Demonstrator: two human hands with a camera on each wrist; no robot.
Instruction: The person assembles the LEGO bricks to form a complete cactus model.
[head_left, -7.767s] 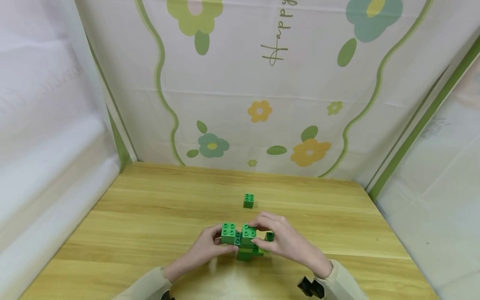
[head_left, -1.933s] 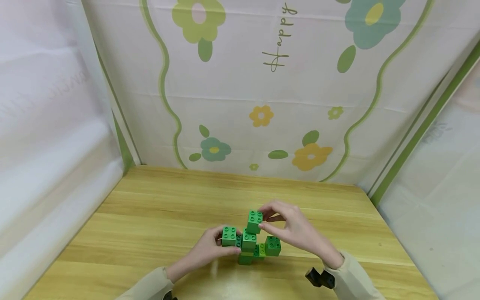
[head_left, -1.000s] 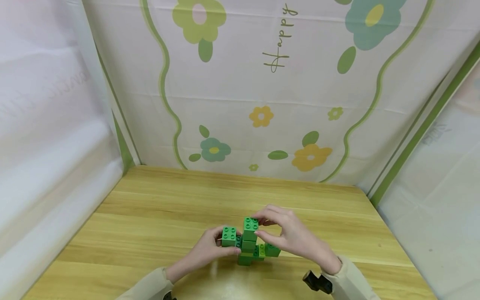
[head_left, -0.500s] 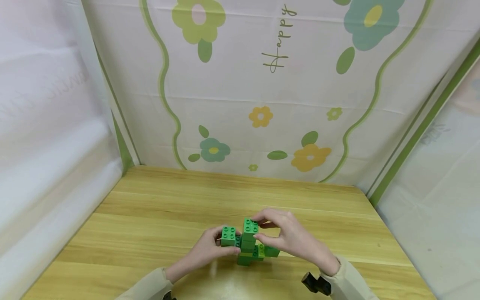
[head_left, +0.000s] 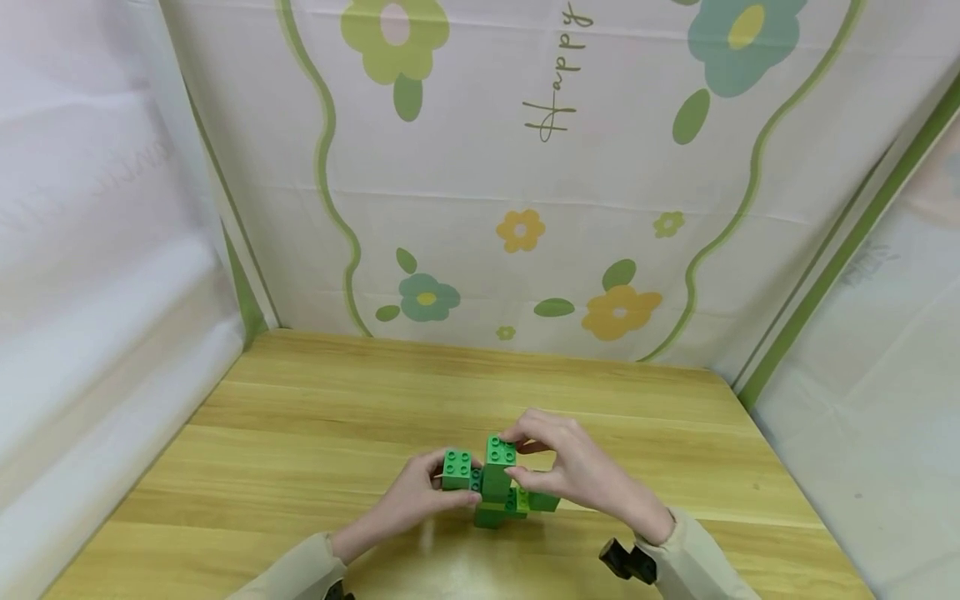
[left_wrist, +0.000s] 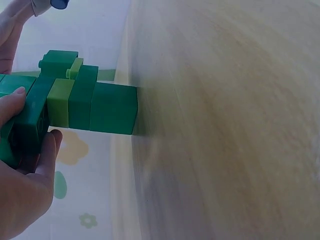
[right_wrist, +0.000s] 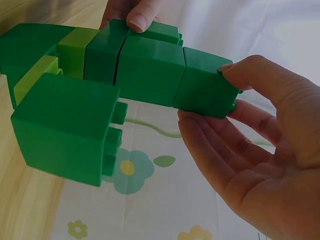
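Note:
A figure of green toy building bricks stands upright on the table, its lowest brick point(left_wrist: 114, 108) down at the wood. A lime brick point(left_wrist: 61, 102) sits in its column, and a side arm carries a studded green brick point(right_wrist: 65, 130) on the right. My left hand point(head_left: 416, 496) grips the figure between thumb and fingers, beside a left-hand green brick point(head_left: 457, 469). With thumb and fingertips my right hand point(head_left: 576, 471) pinches the top green brick point(right_wrist: 207, 82), which sits flush on the brick below it. Part of the column is hidden behind the left fingers.
The wooden table point(head_left: 337, 392) runs back to a white cloth wall point(head_left: 450, 167) printed with flowers. More white cloth hangs at both sides. A black device point(head_left: 628, 562) is strapped at the right wrist.
The loose brick from the back of the table was picked up by my right hand and put on top of the column. Over the last second it has settled slightly lower; my left hand stays put.

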